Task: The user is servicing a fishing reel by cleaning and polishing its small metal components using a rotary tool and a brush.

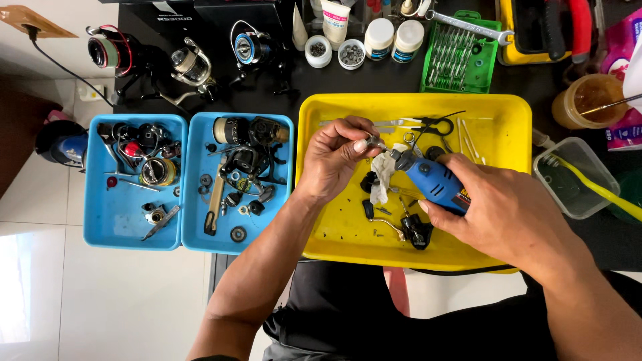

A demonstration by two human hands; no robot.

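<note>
Over a yellow tray [495, 120] my right hand [495, 210] grips a blue handheld rotary tool [431, 180], its tip pointing up-left. My left hand [334, 157] pinches a small metal part [374, 142] between thumb and fingers, right at the tool's tip. Under the tool lies a crumpled white cloth [381, 174]. Small black reel parts [414, 230], screws and thin metal pieces are scattered on the tray floor.
Two blue trays [127, 227] [200, 237] of reel parts sit left. Fishing reels [187, 67] stand at the back beside small jars [378, 37], a green bit holder [458, 60] and a wrench [468, 25]. A clear tub with a yellow brush [578, 177] sits right.
</note>
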